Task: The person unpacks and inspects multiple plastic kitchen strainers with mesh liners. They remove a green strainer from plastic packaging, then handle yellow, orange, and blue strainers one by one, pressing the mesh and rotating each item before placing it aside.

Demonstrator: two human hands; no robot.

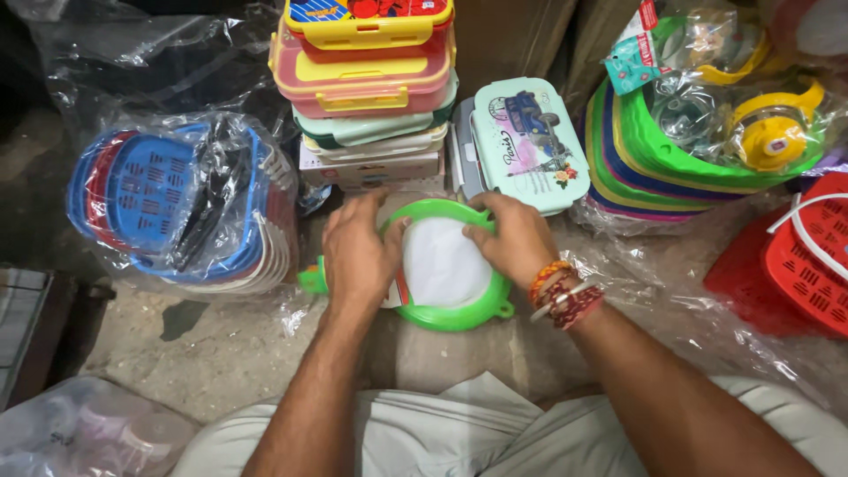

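Left hand and right hand grasp the green round sieve by opposite rims, steadying it flat near stacked lunch boxes.

Both hands grip a round green plastic sieve with a white centre, the left hand lying over its left rim and the right hand over its upper right rim. Its handle seems to stick out at the left, mostly hidden under the left hand. Just behind stand a stack of lunch boxes and a pale green lunch box propped upright, with bagged blue baskets to the left.
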